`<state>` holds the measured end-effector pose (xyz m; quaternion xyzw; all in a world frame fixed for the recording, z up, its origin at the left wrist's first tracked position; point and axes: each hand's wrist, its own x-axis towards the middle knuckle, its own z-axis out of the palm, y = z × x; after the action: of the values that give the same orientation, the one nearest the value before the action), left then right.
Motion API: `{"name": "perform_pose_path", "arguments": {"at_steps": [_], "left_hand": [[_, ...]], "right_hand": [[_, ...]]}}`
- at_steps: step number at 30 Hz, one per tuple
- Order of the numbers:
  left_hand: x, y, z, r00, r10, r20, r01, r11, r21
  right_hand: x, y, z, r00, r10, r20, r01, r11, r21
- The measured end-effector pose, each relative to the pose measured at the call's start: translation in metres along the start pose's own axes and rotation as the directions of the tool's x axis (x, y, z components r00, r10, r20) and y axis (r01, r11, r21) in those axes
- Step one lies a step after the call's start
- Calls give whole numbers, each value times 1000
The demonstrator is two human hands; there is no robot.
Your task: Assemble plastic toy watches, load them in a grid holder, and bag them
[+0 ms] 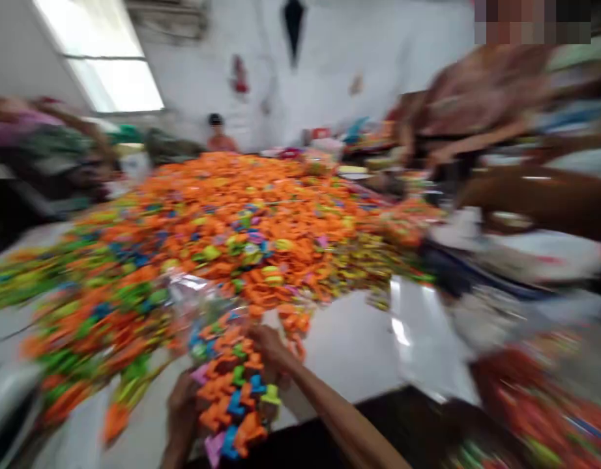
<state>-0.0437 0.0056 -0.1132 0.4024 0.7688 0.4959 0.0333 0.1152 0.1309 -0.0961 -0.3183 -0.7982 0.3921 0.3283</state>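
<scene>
Cupped from both sides, a clear bag of small coloured plastic pieces [232,391] sits low at the table's near edge; the left hand [183,413] wraps its side, the right hand [271,348] pinches its top. Just behind lies the big orange heap [242,221] on the white table [349,345]; another person's arm [540,202] reaches in at right. Judging by the overfull bag, pieces could spill if the grip slackens.

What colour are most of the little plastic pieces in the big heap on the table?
Mostly orange, mixed with green, blue and yellow; the heap shows only in the blurred head view.
</scene>
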Motion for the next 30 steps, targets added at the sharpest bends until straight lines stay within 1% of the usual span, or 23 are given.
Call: {"name": "perform_pose_path", "arguments": {"at_steps": [1, 2, 3, 4, 5, 7, 10, 12, 16, 19, 22, 24, 26, 27, 30], "left_hand": [[-4, -10, -23, 998, -52, -19, 53, 998, 43], [-8, -16, -39, 995, -102, 14, 101, 993, 62], [-12, -18, -48, 984, -177, 37, 173, 981, 83], [-14, -19, -53, 968, -249, 3, 247, 962, 117], [-15, -18, -53, 962, -273, -8, 272, 955, 121], [-16, -13, -49, 955, -297, 5, 295, 949, 112], [-17, -7, -42, 945, -326, 27, 322, 942, 96], [-18, -6, -41, 937, -348, 38, 344, 934, 92], [-17, -5, -45, 918, -390, 73, 380, 918, 117], [-24, -5, -53, 891, -444, 97, 427, 890, 161], [-44, -4, -64, 854, -506, 120, 478, 855, 202], [-62, -5, -72, 834, -536, 132, 504, 836, 218], [-81, -6, -79, 820, -554, 146, 518, 825, 224], [-91, -6, -82, 814, -559, 156, 522, 823, 223], [-114, -6, -91, 810, -555, 187, 521, 829, 203]], "right_hand": [[-2, 5, 5, 1000, 4, 17, -4, 999, 39], [-2, 10, 9, 999, 31, 15, -32, 997, 64], [-3, 15, 14, 997, 82, 16, -83, 994, 67], [-4, 19, 19, 992, 126, 26, -127, 991, 50], [-6, 23, 22, 988, 150, 42, -151, 988, 36], [-11, 25, 24, 982, 172, 72, -174, 984, 24], [-16, 23, 21, 976, 198, 92, -203, 978, 50], [-14, 19, 19, 969, 227, 95, -232, 972, 46], [-12, 13, 20, 957, 269, 112, -267, 963, -29], [-24, 9, 24, 946, 278, 164, -255, 956, -146], [-43, 8, 25, 928, 259, 269, -174, 937, -302], [-57, 7, 25, 898, 262, 354, -126, 923, -362], [-73, 5, 23, 868, 263, 422, -94, 920, -380], [-83, 4, 22, 861, 254, 441, -83, 925, -371], [-112, 2, 17, 872, 246, 424, -109, 941, -321]]}}
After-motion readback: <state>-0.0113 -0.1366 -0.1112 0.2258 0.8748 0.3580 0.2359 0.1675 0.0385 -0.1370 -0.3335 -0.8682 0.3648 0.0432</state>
